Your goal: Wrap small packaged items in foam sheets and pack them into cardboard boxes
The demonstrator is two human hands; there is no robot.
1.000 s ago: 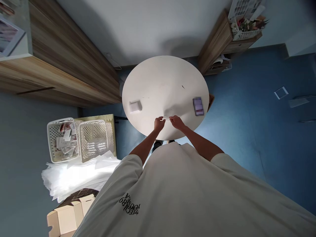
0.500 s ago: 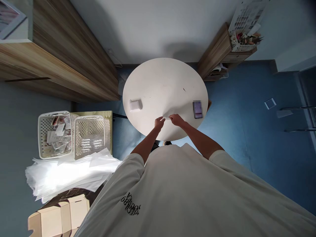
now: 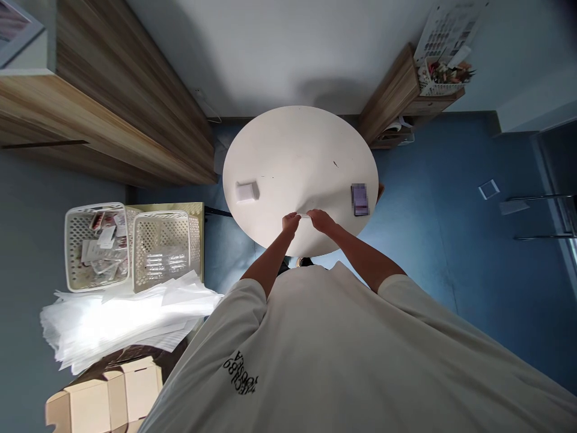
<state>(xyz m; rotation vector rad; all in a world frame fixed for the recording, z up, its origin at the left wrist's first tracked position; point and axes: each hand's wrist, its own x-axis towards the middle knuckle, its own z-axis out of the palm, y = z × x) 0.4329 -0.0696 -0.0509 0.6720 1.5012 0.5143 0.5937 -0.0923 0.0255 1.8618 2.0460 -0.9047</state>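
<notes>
Carefully pinched at both ends, a small white strip spans the gap between two bare hands over the near edge of a round white table; whether it touches the tabletop cannot be told from this angle. The left hand has its fingers closed on one end, the right hand on the other. To the left on the table sits a white block; to the right, near the rim, lies a flat purple-toned rectangle, its surface pixelated. The person wears a white T-shirt with black lettering. Off the table's left side, two white perforated baskets stand side by side, one filled with packets, the other with clear plastic pieces. Nearer are a pile of white sheets and an open cardboard box. Wooden cabinets and a blue floor surround the scene.
</notes>
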